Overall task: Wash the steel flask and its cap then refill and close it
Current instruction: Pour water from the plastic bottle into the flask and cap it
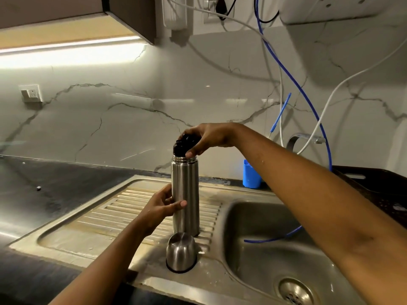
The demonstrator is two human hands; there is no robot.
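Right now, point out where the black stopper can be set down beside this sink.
The ribbed steel drainboard lies bare left of the left hand, as does the dark countertop beyond it, save one small bit. Crowded: around the upright steel flask with the upturned steel cap in front, and the steel sink basin, where a blue tube lies.

surface: steel drainboard [88, 234] | flask [186, 194] upright on it | cup cap [181, 252] mouth-down just in front
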